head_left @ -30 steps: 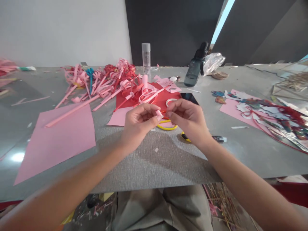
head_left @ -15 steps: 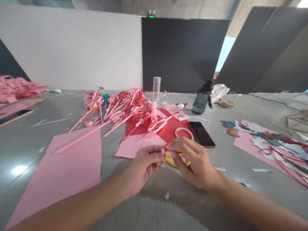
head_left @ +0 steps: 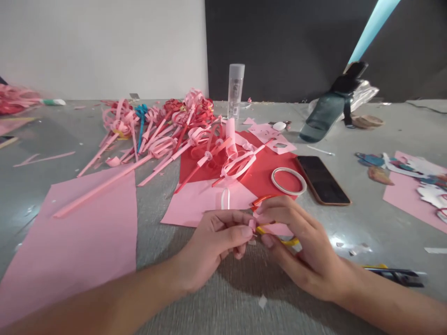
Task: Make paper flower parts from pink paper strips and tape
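Between the thumb and fingers of my left hand [head_left: 223, 242] is a small, rolled or folded piece of pink paper [head_left: 252, 225]. Just to its right, my right hand [head_left: 300, 237] is curved, with a gap between thumb and forefinger and nothing plainly held. Behind the right fingers, a yellow loop [head_left: 290, 242] and a red-orange curved piece [head_left: 263, 200] lie partly hidden. Beyond the hands, pink and red paper-strip flowers on sticks [head_left: 199, 160] are heaped, some over a red paper sheet [head_left: 265, 165]. A pink sheet [head_left: 216, 200] lies in front of them.
A roll of white tape [head_left: 289, 181] and a phone [head_left: 323, 180] lie to the right. A clear tube [head_left: 235, 90] and a dark bottle [head_left: 323, 116] stand farther back. On the left is a large pink sheet [head_left: 91, 237]. A black tool with yellow [head_left: 398, 274] sits by my right forearm.
The view has tilted down and come closer to the table. My right thumb and forefinger have parted a little, while my left hand keeps its pinch on the pink paper.
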A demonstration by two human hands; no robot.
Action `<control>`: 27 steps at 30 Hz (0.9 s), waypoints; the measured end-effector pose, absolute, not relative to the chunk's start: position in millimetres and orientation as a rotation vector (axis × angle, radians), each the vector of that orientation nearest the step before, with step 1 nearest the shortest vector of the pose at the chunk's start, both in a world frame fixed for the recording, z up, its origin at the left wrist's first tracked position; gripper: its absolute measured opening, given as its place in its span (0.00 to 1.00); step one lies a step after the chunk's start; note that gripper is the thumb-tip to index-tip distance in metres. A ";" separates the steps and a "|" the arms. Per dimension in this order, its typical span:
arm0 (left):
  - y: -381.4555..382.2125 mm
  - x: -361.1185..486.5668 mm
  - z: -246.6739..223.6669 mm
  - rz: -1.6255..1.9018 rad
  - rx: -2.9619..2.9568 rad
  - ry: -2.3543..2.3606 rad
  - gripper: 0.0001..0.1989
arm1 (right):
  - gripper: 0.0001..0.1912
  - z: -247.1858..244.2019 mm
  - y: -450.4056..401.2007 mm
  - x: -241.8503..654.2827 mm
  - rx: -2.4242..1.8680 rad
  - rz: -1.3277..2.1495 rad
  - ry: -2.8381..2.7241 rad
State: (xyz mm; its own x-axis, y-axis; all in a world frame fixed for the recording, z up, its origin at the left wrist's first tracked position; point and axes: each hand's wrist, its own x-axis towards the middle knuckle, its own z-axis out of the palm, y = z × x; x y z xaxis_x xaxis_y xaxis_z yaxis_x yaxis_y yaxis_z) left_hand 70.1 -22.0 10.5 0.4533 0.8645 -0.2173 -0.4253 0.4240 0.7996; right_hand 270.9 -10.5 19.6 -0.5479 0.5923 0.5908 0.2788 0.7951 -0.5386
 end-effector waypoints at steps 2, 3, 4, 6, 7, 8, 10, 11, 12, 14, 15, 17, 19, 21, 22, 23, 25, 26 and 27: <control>-22.8 69.8 10.3 0.891 0.758 0.690 0.09 | 0.21 20.4 -10.0 270.6 -0.652 0.520 -2.149; -23.1 69.5 10.2 0.892 0.767 0.689 0.09 | 0.21 20.5 -9.9 270.7 -0.657 0.533 -2.143; -23.4 69.2 10.0 0.894 0.775 0.690 0.09 | 0.20 20.3 -9.7 270.7 -0.663 0.545 -2.137; -23.6 68.8 9.9 0.904 0.789 0.696 0.10 | 0.18 19.4 -9.2 271.1 -0.680 0.561 -2.117; -23.7 68.7 9.9 0.909 0.798 0.701 0.10 | 0.16 18.8 -8.9 271.3 -0.691 0.568 -2.101; -23.7 68.9 10.0 0.912 0.813 0.709 0.10 | 0.15 18.3 -8.5 271.5 -0.705 0.577 -2.081; -23.7 69.4 10.0 0.912 0.851 0.737 0.10 | 0.11 17.6 -8.1 271.8 -0.738 0.600 -2.044; -23.7 69.8 9.9 0.912 0.870 0.750 0.10 | 0.09 17.5 -8.0 271.9 -0.752 0.610 -2.031; -23.8 70.1 9.6 0.914 0.887 0.763 0.11 | 0.08 17.7 -8.0 271.9 -0.760 0.615 -2.020; -24.2 70.5 8.5 0.927 0.909 0.790 0.11 | 0.08 18.5 -8.2 271.7 -0.741 0.615 -2.017; -24.5 70.7 7.6 0.939 0.917 0.802 0.11 | 0.09 18.8 -8.4 271.5 -0.712 0.611 -2.020; -25.2 70.9 5.6 0.962 0.934 0.821 0.12 | 0.11 19.0 -9.0 271.1 -0.640 0.610 -2.038; -26.1 71.0 3.9 0.982 0.951 0.828 0.13 | 0.13 18.5 -9.6 271.1 -0.596 0.607 -2.062; -27.2 71.1 3.0 0.989 0.971 0.831 0.14 | 0.14 17.9 -10.4 271.4 -0.595 0.594 -2.083; -27.7 71.1 2.8 0.990 0.979 0.830 0.14 | 0.14 17.7 -10.8 271.6 -0.606 0.583 -2.089; -28.1 71.1 2.8 0.991 0.986 0.827 0.13 | 0.15 17.6 -11.2 271.8 -0.621 0.574 -2.093; -28.9 70.9 3.0 0.991 0.992 0.827 0.12 | 0.14 17.8 -12.1 272.0 -0.651 0.568 -2.094; -29.1 70.7 3.1 0.994 0.991 0.832 0.11 | 0.14 17.9 -12.4 271.8 -0.663 0.571 -2.089; -29.2 70.5 3.1 1.000 0.986 0.843 0.11 | 0.13 18.0 -12.5 271.5 -0.674 0.577 -2.083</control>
State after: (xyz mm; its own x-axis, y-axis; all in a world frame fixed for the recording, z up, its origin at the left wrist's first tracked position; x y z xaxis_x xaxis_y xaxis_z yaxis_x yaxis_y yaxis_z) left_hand 70.5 -29.2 3.1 0.3196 0.9398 -0.1211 -0.2789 0.2155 0.9358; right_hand 271.5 -12.5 18.0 -0.4937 0.6449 0.5834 0.2530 0.7484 -0.6131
